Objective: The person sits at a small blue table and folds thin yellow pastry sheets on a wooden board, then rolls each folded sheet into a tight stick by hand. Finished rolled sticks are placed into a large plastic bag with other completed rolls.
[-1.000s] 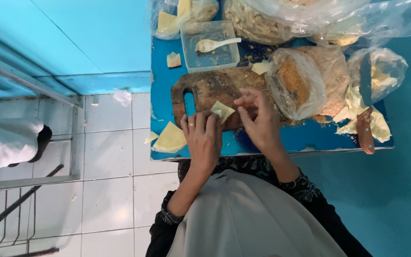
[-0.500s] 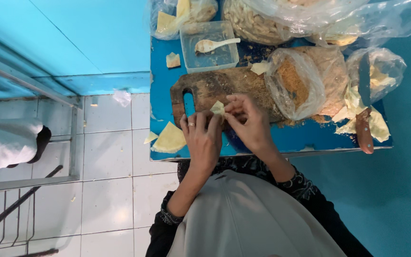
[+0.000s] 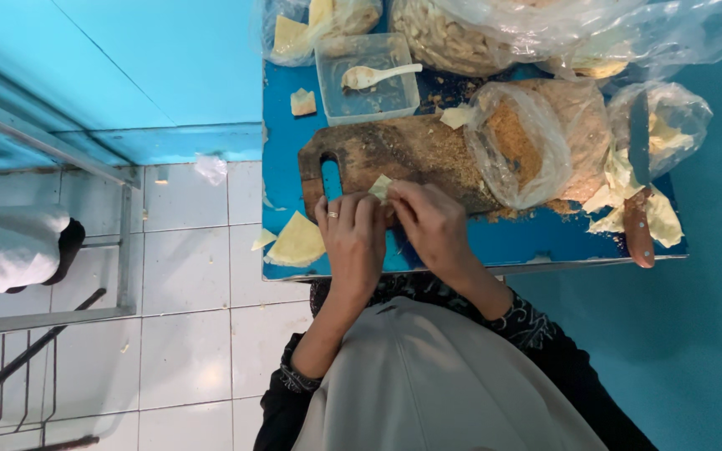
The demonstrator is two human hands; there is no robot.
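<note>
left hand [image 3: 353, 238]: fingers curled, pinching small pale folded dough piece [image 3: 380, 187] | right hand [image 3: 429, 224]: fingers bent, pinching the same piece | dough piece: over the dark brown wooden cutting board [image 3: 394, 154] on blue table [image 3: 528, 238] | near: clear plastic box [image 3: 367, 77] with pale spoon [image 3: 376, 76], brown-handled knife [image 3: 637, 200], clear bag of brown crumbs [image 3: 528, 138]

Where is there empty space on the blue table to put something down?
Bare blue table shows along the near edge, between the right hand and the knife. Farther back it is crowded: cutting board, bags, clear tub.
</note>
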